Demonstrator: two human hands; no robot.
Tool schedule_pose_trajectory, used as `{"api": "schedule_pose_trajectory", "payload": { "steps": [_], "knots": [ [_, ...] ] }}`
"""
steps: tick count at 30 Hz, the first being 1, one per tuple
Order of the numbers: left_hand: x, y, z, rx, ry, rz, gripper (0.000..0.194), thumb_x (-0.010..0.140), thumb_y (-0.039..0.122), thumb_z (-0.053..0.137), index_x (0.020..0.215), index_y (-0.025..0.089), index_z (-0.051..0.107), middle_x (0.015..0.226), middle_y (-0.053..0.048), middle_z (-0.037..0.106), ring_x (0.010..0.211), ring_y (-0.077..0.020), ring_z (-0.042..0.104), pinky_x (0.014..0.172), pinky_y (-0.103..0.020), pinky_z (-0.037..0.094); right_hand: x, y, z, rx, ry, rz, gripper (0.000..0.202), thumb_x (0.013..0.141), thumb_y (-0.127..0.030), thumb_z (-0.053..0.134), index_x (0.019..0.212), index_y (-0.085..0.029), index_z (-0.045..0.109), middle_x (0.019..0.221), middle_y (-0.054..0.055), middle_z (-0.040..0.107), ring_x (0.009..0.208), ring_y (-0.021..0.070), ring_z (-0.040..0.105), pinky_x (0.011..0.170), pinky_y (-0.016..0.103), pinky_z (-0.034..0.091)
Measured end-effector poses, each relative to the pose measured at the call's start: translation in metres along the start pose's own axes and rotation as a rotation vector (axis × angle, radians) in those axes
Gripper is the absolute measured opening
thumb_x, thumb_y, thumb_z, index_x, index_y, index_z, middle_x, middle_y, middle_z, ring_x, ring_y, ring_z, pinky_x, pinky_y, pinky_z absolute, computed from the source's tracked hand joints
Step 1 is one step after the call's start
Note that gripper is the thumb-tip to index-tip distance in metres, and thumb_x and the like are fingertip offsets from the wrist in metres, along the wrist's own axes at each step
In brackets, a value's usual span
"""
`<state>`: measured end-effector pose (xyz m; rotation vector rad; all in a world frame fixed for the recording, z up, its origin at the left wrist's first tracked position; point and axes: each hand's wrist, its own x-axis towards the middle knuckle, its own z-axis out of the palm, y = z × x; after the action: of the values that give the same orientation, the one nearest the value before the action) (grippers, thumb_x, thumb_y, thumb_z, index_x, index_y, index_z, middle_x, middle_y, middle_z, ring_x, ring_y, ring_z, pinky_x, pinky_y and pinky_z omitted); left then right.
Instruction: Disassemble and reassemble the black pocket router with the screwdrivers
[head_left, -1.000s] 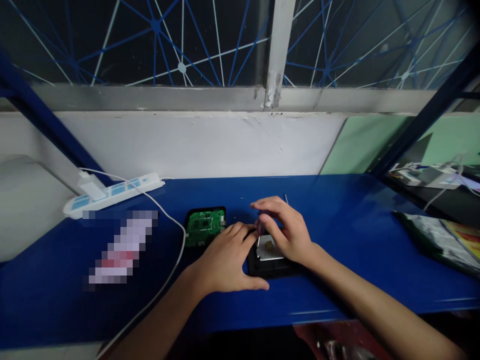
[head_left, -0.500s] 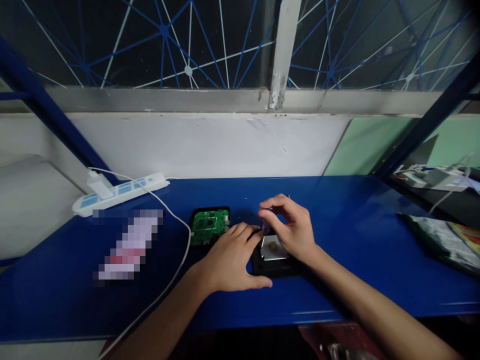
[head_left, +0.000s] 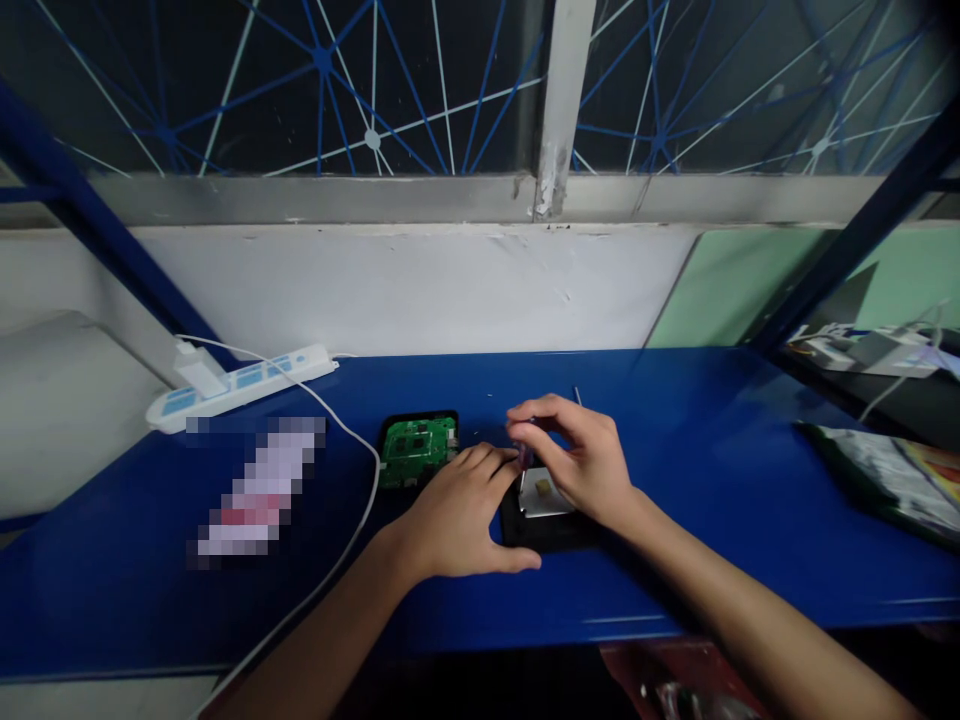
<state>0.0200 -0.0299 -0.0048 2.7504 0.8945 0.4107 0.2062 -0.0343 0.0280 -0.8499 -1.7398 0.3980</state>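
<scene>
Hold screwdriver [head_left: 526, 456] near upright, R hand [head_left: 589, 460] fingers closed round handle — press lightly, tip by L side of metal plate [head_left: 541, 497] on black case [head_left: 529, 538]. Steady w/ L hand [head_left: 459, 515], fingers spread open. Mind green board [head_left: 412, 450] nearby & tabletop [head_left: 697, 430] front edge; more room R, twd packet [head_left: 885, 480].

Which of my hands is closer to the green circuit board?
Your left. The left hand is beside the green circuit board; the right hand is farther off, over the black case.
</scene>
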Motion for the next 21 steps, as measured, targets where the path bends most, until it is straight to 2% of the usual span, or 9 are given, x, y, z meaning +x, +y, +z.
{"api": "schedule_pose_trajectory", "payload": {
  "steps": [5, 7, 9, 11, 14, 16, 18, 21],
  "knots": [
    [0.001, 0.000, -0.001, -0.009, 0.004, 0.006, 0.092, 0.070, 0.069, 0.073, 0.142, 0.019, 0.044, 0.139, -0.015, 0.055, 0.131, -0.0381, 0.047, 0.111, -0.053, 0.036, -0.004, -0.001, -0.001, 0.100, -0.117, 0.070, 0.025, 0.101, -0.025, 0.048, 0.122, -0.026, 0.061, 0.119, 0.004, 0.072, 0.089, 0.0136, 0.074, 0.074, 0.028, 0.063],
    [0.002, 0.001, -0.003, -0.009, -0.005, 0.005, 0.089, 0.070, 0.067, 0.074, 0.139, 0.018, 0.047, 0.138, -0.015, 0.056, 0.130, -0.0371, 0.048, 0.111, -0.052, 0.037, -0.005, 0.000, 0.001, 0.136, -0.126, 0.048, 0.024, 0.102, -0.023, 0.044, 0.122, -0.026, 0.058, 0.128, 0.006, 0.067, 0.094, 0.0141, 0.073, 0.077, 0.030, 0.063],
    [0.002, 0.001, -0.003, 0.000, -0.023, -0.008, 0.087, 0.069, 0.066, 0.076, 0.136, 0.016, 0.050, 0.135, -0.016, 0.057, 0.126, -0.0367, 0.050, 0.109, -0.052, 0.039, -0.005, 0.003, 0.003, 0.118, -0.100, -0.025, 0.017, 0.100, -0.025, 0.052, 0.115, -0.025, 0.060, 0.126, 0.008, 0.065, 0.102, 0.0173, 0.070, 0.078, 0.033, 0.063],
    [0.001, 0.002, -0.004, 0.007, -0.032, -0.022, 0.086, 0.069, 0.067, 0.075, 0.135, 0.016, 0.052, 0.133, -0.016, 0.058, 0.123, -0.0372, 0.052, 0.107, -0.053, 0.041, -0.005, 0.006, 0.004, 0.040, -0.040, -0.107, 0.014, 0.092, -0.027, 0.065, 0.106, -0.025, 0.063, 0.114, 0.008, 0.064, 0.105, 0.0204, 0.065, 0.075, 0.034, 0.062],
    [0.000, 0.002, -0.004, 0.000, -0.029, -0.016, 0.088, 0.070, 0.069, 0.074, 0.137, 0.017, 0.050, 0.132, -0.015, 0.058, 0.121, -0.0374, 0.053, 0.106, -0.053, 0.042, -0.005, 0.009, 0.006, -0.040, 0.045, -0.138, 0.018, 0.087, -0.026, 0.072, 0.104, -0.027, 0.065, 0.096, 0.004, 0.060, 0.092, 0.0186, 0.064, 0.071, 0.033, 0.061],
    [0.000, 0.002, -0.004, -0.004, -0.022, 0.000, 0.087, 0.070, 0.068, 0.075, 0.136, 0.017, 0.051, 0.133, -0.015, 0.058, 0.122, -0.0368, 0.052, 0.107, -0.053, 0.041, -0.007, 0.007, 0.006, -0.014, 0.042, -0.080, 0.024, 0.092, -0.023, 0.066, 0.115, -0.029, 0.063, 0.095, 0.003, 0.063, 0.085, 0.0163, 0.066, 0.072, 0.033, 0.060],
    [0.000, 0.002, -0.004, -0.006, -0.008, 0.008, 0.085, 0.069, 0.068, 0.076, 0.134, 0.017, 0.053, 0.132, -0.015, 0.058, 0.122, -0.0362, 0.052, 0.108, -0.052, 0.040, -0.009, 0.005, 0.005, 0.043, -0.004, -0.008, 0.031, 0.098, -0.020, 0.054, 0.127, -0.029, 0.056, 0.105, 0.004, 0.068, 0.088, 0.0152, 0.070, 0.075, 0.033, 0.060],
    [0.000, 0.001, -0.005, -0.012, -0.002, 0.004, 0.086, 0.069, 0.067, 0.076, 0.135, 0.019, 0.051, 0.133, -0.014, 0.057, 0.123, -0.0363, 0.051, 0.108, -0.053, 0.040, -0.011, 0.003, 0.005, 0.074, -0.069, 0.004, 0.031, 0.102, -0.018, 0.041, 0.130, -0.026, 0.053, 0.120, 0.007, 0.068, 0.096, 0.0152, 0.071, 0.082, 0.034, 0.060]
  ]
}}
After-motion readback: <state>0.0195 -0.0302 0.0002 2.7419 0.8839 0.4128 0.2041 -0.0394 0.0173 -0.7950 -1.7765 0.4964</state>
